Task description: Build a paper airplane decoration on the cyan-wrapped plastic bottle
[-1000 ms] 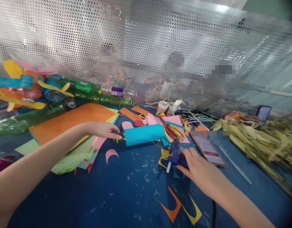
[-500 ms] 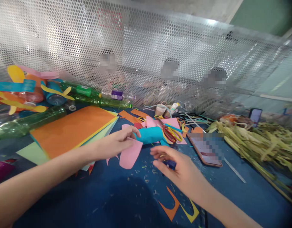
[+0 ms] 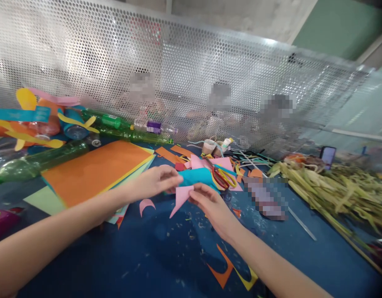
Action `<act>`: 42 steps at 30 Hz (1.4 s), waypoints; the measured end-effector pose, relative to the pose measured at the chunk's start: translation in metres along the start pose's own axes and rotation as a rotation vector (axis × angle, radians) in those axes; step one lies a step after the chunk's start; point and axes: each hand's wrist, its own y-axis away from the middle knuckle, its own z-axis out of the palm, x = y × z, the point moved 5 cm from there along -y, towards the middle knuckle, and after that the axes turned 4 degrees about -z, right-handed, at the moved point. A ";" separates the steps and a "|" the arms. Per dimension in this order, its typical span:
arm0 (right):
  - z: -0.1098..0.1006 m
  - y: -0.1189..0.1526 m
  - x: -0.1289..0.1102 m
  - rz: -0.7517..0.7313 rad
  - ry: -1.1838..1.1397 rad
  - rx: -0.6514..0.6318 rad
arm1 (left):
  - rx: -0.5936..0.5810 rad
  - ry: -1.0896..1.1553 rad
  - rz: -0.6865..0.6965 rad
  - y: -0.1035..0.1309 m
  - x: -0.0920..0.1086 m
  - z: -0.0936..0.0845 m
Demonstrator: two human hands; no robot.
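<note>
Both hands meet over a cluttered blue surface (image 3: 166, 256), the left hand (image 3: 156, 182) and right hand (image 3: 209, 203) each pinching an edge of a pink paper cut-out (image 3: 180, 198) held just above it, in front of a bottle wrapped in turquoise paper (image 3: 197, 176), with red-and-yellow scissors (image 3: 223, 177) just beside and an orange sheet stack (image 3: 94, 169) to the left

open blue tabletop (image 3: 166, 256) fills the lower centre of the frame, with only small orange and yellow offcuts (image 3: 231, 273) at lower right. the stacked paper sheets (image 3: 94, 169) block the left middle, bottles (image 3: 38, 159) the upper left, scissors (image 3: 223, 178) and scraps crowd the centre, leaf strips (image 3: 336, 192) the right, and a perforated screen (image 3: 191, 78) closes the back.
</note>
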 end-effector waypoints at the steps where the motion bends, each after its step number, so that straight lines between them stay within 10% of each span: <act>1: -0.003 -0.001 0.002 0.024 -0.072 0.024 | 0.058 -0.005 -0.031 -0.003 -0.006 -0.009; 9: -0.024 -0.006 0.019 0.202 -0.109 0.258 | 0.146 -0.327 -0.391 -0.013 -0.059 -0.057; 18: 0.010 0.007 0.042 0.358 -0.142 0.031 | -0.141 -0.199 -0.425 -0.015 -0.072 -0.038; 42: 0.009 0.008 0.049 0.330 -0.108 0.099 | -0.317 0.053 -0.431 -0.011 -0.073 -0.012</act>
